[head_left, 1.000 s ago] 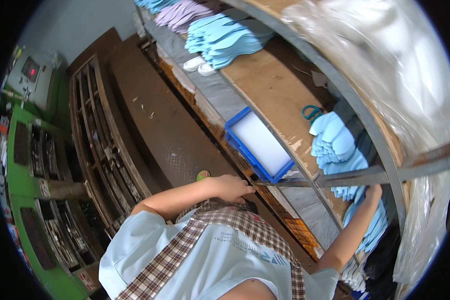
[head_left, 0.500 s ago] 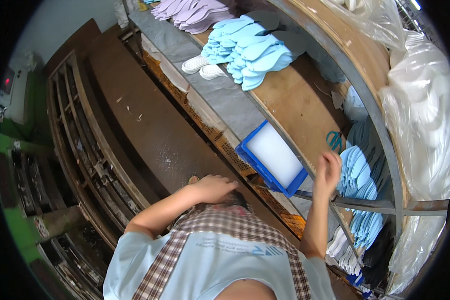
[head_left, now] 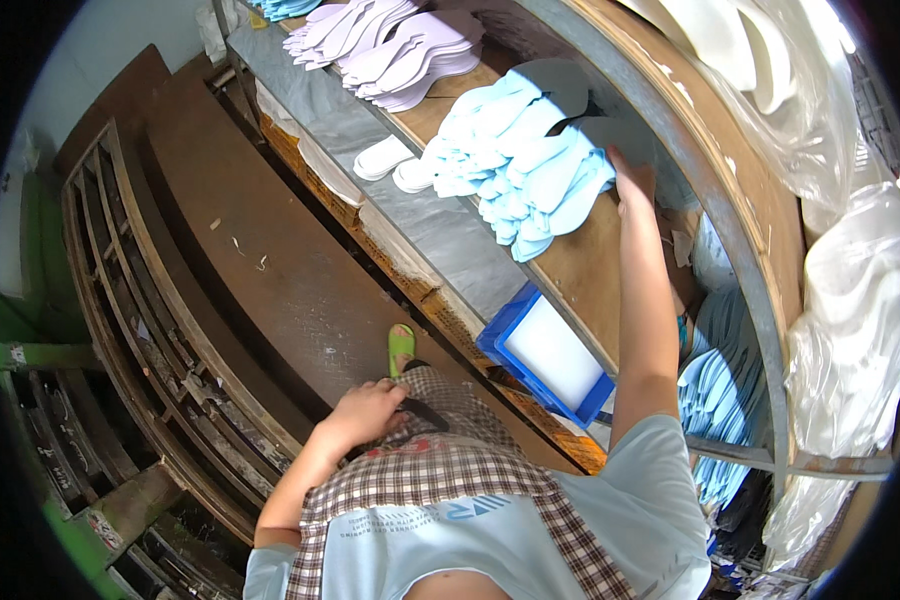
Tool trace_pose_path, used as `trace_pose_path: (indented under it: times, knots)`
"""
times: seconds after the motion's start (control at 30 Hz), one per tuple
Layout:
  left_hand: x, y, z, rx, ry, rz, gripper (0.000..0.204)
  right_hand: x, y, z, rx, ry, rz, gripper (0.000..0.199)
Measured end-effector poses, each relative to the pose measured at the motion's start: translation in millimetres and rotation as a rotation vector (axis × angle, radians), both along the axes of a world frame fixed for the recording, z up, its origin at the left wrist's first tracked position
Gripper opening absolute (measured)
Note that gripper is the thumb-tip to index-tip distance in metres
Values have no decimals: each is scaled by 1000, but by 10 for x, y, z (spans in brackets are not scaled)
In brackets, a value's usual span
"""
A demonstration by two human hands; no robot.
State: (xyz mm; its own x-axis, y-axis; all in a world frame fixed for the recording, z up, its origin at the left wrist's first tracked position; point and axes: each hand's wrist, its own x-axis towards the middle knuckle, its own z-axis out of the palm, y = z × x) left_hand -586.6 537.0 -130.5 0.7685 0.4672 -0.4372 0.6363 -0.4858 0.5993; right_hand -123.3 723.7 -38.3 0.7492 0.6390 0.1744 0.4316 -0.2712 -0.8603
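Observation:
My right hand is stretched out over the shelf, at the right end of a heap of light blue insole-shaped pieces. It meets the edge of the heap; its fingers are partly hidden, so I cannot tell whether they grip a piece. My left hand lies low in front of my checked apron, fingers loosely stretched out, beside a dark strap-like thing. A pair of white shoe soles lies on the grey ledge left of the heap. Below my right forearm stands a blue tray with a white inside.
Pale lilac pieces are stacked farther along the shelf. More blue pieces lie at the lower right, behind a metal frame. Clear plastic bags hang at the right. A long dark rack stands at the left.
My right hand has moved from beside the scissors, up and away, to the light blue heap. My left hand has shifted slightly left and down. The view has shifted, and a green slipper now shows.

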Motion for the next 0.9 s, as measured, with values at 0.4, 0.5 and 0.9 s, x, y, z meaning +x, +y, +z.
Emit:
trace_pose_path:
  times: [0.4, 0.5, 0.9]
  knots:
    - [678, 1355, 613, 180, -456, 179, 54, -522, -336, 678, 599, 711, 156, 45]
    - [815, 1529, 880, 16, -878, 361, 69, -782, -623, 910, 432, 1044, 214, 43]
    - [270, 1902, 1500, -304, -1321, 463, 69, -2808, -655, 1005, 197, 749, 700, 60]
